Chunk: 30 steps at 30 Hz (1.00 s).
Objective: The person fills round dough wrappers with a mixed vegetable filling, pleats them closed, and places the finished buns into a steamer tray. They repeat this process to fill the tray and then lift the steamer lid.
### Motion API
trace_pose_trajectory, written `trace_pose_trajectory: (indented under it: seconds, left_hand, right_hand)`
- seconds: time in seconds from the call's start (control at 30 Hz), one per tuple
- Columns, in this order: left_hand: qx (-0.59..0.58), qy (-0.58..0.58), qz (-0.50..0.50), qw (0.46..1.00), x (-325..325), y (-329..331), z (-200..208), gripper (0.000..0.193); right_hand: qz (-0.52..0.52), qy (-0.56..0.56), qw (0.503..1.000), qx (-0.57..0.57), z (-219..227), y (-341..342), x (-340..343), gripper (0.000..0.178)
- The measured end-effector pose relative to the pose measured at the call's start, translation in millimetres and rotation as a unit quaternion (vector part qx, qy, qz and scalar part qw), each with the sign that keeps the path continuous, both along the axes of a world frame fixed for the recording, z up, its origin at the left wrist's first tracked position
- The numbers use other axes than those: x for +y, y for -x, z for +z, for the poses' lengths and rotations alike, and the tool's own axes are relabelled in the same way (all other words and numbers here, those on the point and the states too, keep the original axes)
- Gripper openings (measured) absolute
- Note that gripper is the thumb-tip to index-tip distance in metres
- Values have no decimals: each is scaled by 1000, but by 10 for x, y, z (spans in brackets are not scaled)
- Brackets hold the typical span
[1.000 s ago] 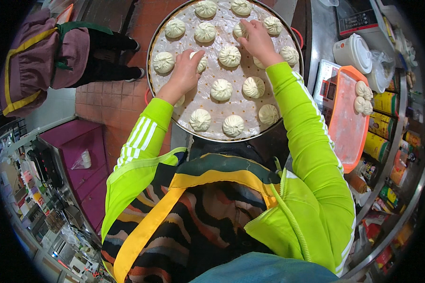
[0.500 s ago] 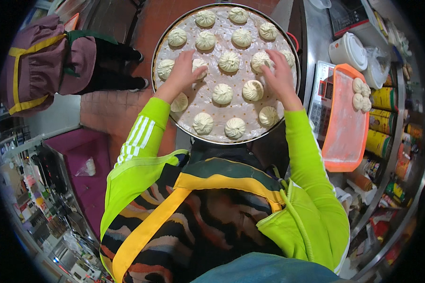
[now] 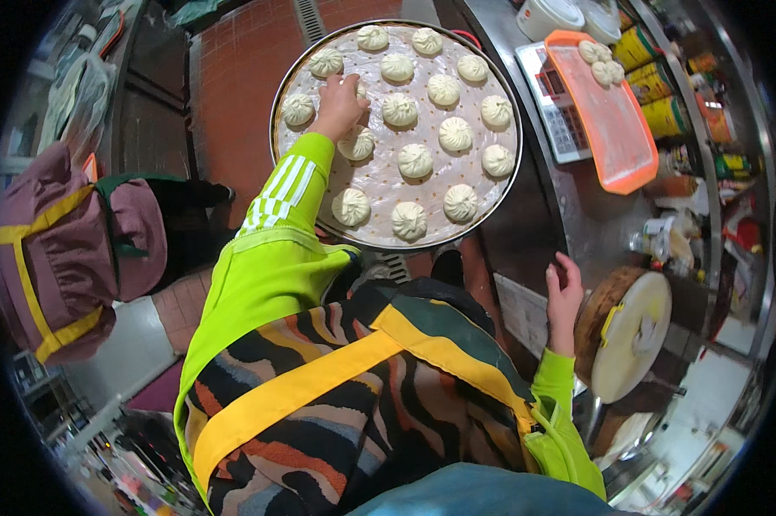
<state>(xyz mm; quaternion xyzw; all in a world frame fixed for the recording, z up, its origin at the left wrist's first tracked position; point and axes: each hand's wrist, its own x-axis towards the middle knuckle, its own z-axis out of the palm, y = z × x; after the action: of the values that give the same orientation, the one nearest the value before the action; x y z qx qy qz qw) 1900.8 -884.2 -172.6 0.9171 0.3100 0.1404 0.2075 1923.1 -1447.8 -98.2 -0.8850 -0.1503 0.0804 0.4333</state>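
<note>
Rows of pleated round buns [image 3: 399,109] sit spaced apart on a large round tray [image 3: 517,142] lined with perforated paper. My left hand [image 3: 341,107] reaches over the tray's left part, its fingers bent round one bun [image 3: 360,91] that is mostly hidden by the hand. Just below that wrist lies another bun [image 3: 356,144]. My right hand [image 3: 564,297] is off the tray at the lower right, holding nothing, with its fingers loosely curled and apart. It is nearest to a thick round wooden board [image 3: 601,314].
On the metal counter at right are an orange tray [image 3: 616,142] with several small dough pieces [image 3: 601,62], a scale [image 3: 550,103] and a white tub [image 3: 550,17]. Cans [image 3: 665,118] line the shelf beyond. At left stands a person in a purple top [image 3: 52,249].
My right hand has left the tray and come back toward my right side. My left hand stays over the buns, its fingers more bent. The view has swung to the right.
</note>
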Motion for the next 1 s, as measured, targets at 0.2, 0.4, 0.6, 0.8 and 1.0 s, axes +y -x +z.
trace_pose_trajectory:
  seconds: [0.2, 0.4, 0.6, 0.8, 1.0]
  left_hand:
    - [24, -42, -38, 998, 36, 78, -6, 60]
    - [49, -17, -58, 997, 48, 64, 1, 73]
    - [-122, -106, -113, 980, -206, 40, 75, 60]
    - [-47, 22, -308, 950, -1364, -187, 253, 63]
    - [91, 1, -300, 950, -1579, -625, 119, 66]
  right_hand:
    - [-54, 5, 996, 70, 148, 951, -148, 35]
    - [-71, 5, 995, 69, 282, 1234, -335, 36]
    - [-113, 5, 990, 89, 328, 1420, -613, 35]
    - [-117, 3, 982, 150, 203, 1476, -541, 36]
    - [-66, -15, 988, 137, 258, 1415, -149, 36]
